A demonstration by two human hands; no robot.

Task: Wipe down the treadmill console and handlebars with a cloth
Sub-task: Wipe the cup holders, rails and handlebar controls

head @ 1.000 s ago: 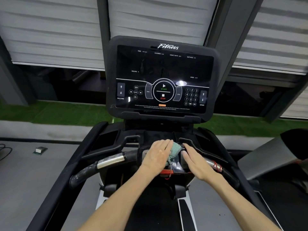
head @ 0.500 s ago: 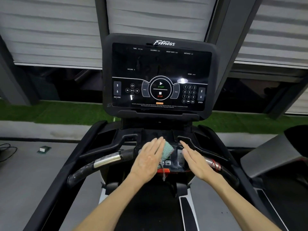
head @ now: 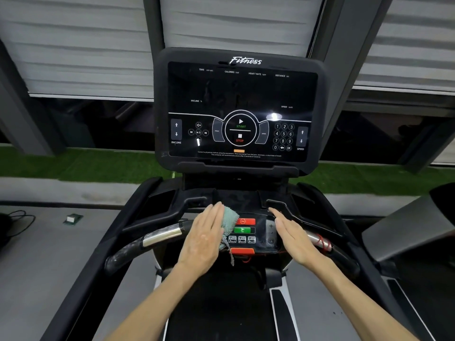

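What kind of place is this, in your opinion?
Most likely a gym or fitness room. A treadmill console marked Fitness, with START and STOP buttons, fills the middle; a handlebar with a metal grip sensor runs below it; a strip of green artificial turf lies beyond.

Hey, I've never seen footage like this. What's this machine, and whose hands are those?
It is one picture from a camera worn on a person's head, looking forward and down, so you see what the wearer sees. The machine is a treadmill: its dark console stands ahead, with a small button panel below, between the handlebars. The wearer's left hand lies flat, fingers straight, pressing a pale green cloth onto that panel. The right hand is open too, holds nothing, at the panel's right edge.
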